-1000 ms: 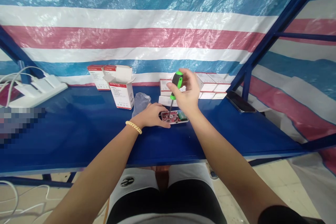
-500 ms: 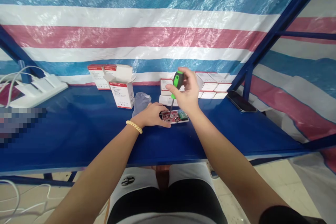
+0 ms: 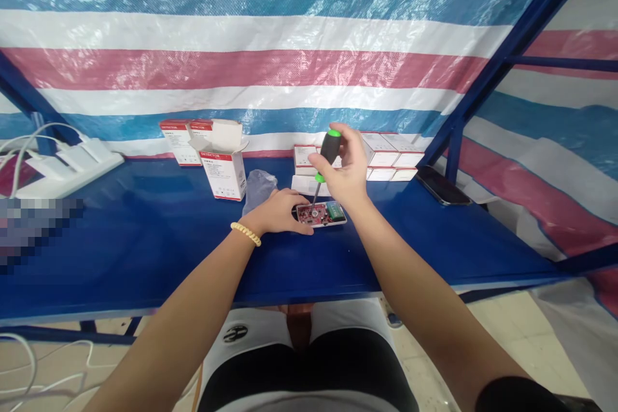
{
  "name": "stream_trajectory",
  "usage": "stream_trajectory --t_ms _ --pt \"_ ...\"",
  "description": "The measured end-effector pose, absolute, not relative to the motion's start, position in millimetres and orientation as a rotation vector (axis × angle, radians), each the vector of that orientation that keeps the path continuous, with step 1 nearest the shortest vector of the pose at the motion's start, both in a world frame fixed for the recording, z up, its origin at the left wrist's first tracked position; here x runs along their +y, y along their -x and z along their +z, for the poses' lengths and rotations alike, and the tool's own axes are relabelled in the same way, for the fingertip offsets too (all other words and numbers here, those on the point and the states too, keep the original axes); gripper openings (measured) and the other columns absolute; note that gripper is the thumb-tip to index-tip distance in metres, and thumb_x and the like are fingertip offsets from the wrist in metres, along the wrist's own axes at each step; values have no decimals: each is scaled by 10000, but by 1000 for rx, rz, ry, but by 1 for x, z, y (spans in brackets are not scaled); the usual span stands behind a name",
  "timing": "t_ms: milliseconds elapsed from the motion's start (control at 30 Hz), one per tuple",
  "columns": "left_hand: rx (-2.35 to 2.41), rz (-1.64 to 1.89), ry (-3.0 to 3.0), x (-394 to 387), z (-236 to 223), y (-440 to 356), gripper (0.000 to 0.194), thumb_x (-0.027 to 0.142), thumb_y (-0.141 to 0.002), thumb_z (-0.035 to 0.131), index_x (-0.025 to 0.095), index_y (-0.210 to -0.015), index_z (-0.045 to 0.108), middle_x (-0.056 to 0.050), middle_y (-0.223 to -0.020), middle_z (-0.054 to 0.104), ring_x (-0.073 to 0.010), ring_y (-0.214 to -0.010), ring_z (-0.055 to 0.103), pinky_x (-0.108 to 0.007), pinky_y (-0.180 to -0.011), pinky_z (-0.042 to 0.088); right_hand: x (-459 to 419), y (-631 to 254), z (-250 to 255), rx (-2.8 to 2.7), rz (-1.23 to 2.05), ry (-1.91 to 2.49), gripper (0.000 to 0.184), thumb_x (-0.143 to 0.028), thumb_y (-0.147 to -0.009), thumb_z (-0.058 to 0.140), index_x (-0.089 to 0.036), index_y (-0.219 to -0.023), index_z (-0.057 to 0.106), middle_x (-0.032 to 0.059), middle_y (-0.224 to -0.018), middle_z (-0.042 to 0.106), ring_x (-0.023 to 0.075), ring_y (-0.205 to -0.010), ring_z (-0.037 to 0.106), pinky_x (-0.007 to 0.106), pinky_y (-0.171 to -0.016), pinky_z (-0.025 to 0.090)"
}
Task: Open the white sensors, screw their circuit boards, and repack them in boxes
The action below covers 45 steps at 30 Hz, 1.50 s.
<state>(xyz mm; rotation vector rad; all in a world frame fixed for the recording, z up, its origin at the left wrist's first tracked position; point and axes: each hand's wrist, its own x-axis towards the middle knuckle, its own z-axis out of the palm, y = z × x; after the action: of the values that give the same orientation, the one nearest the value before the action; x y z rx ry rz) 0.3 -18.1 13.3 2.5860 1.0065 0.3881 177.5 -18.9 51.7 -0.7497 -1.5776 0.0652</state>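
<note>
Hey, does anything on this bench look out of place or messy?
Mostly tidy. The front white box stands with its top flap open, and a crumpled clear plastic bag lies loose behind the left hand. Nothing looks spilled or damaged.
</note>
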Motion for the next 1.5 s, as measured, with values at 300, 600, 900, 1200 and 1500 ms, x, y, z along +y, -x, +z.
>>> stream_trajectory --t_ms 300,600,900,1200,1500 --pt "1019 357 -2583 -18 14 -1 732 688 -621 732 187 -1150 671 -100 -1156 652 -319 -1094 562 -429 -994 389 -20 -181 55 -1623 204 682 500 -601 -937 360 -329 -1348 440 64 -1139 609 241 -1040 619 486 -857 557" --pt "971 317 -2560 -20 16 0 732 613 -646 758 176 -1220 632 -107 -1242 616 -325 -1170 524 -436 -1033 349 -17 -183 56 -1562 127 693 471 -578 -887 513 -305 -1270 503 58 -1092 603 220 -963 621 453 -819 563" --pt "970 368 -2594 -20 16 -2 685 639 -653 736 167 -1143 660 -108 -1145 643 -312 -1093 562 -444 -1000 350 -19 -179 55 -1553 90 676 516 -593 -838 581 -314 -1264 496 62 -1136 571 209 -928 622 425 -773 568" --pt "963 361 -2592 -21 17 -2 684 643 -666 727 163 -1147 656 -109 -1135 648 -307 -1092 563 -432 -973 364 -21 -182 57 -1600 249 624 474 -599 -927 397 -329 -1313 442 66 -1146 602 229 -1020 618 466 -834 555" --pt "985 357 -2596 -20 15 -1 701 657 -645 730 182 -1155 662 -104 -1171 645 -324 -1117 549 -442 -1001 368 -16 -181 54 -1560 176 673 498 -576 -886 510 -322 -1313 481 64 -1125 609 240 -1003 630 476 -809 575"
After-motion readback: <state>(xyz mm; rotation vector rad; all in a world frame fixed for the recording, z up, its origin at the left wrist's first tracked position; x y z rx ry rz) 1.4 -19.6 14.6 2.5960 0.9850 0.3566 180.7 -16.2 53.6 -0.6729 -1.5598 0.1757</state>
